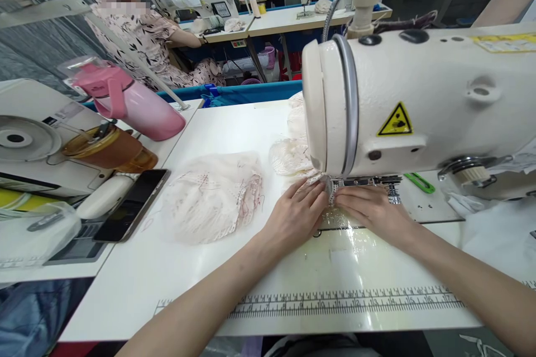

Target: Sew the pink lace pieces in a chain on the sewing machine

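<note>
Left hand (298,211), right hand (369,209), one lace strip (331,195)

Clearance: sewing table (138,279)
Machine head (419,106) is overhanging right; lace pile (211,198) and phone (134,203) are crowding left; near edge is lying open.

A pink bottle (134,103), an amber cup (109,149) and a dark phone (133,204) lie left of a lace heap (209,195).

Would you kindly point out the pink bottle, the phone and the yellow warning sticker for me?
pink bottle (144,111): head view, middle of its body.
phone (133,205): head view, centre of its dark screen.
yellow warning sticker (396,120): head view, centre of the triangle.
</note>
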`<state>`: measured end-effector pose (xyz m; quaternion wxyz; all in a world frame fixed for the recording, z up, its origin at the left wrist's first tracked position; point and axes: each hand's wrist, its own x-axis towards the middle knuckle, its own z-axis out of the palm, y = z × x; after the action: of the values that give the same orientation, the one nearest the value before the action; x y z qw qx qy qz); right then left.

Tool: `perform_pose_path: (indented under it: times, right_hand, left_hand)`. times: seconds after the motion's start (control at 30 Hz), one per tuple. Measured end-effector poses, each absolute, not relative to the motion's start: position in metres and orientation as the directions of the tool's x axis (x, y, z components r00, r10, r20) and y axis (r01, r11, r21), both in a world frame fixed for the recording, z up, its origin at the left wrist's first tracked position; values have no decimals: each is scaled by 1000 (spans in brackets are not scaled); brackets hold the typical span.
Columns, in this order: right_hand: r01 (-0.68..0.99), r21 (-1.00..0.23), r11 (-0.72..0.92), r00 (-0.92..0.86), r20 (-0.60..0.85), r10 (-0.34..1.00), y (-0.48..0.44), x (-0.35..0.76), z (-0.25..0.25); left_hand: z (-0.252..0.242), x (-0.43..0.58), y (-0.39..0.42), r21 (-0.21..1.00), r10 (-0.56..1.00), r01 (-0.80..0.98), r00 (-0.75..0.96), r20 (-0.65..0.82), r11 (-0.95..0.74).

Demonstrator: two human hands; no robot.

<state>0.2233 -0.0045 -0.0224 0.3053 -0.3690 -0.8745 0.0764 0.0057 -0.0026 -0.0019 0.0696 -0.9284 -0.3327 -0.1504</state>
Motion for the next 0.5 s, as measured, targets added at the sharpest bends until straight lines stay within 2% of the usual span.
perform_pose_path:
  times: [0.2, 0.4, 0.5]
  right_hand:
    - [649, -324, 688, -517, 476, 712, -3, 224, -19]
    - [722, -260, 642, -452, 525, 721, -3, 224, -15]
    - [739, -266, 619, -435, 514, 739, -2, 224, -13]
  left_hand:
    - [-4, 6, -3, -66, 555, 620, 741, 379, -782]
    - [-2, 8, -5, -80, 555, 622, 743, 374, -779]
    - [-1, 9, -5, -84, 563, 626, 745, 358, -775]
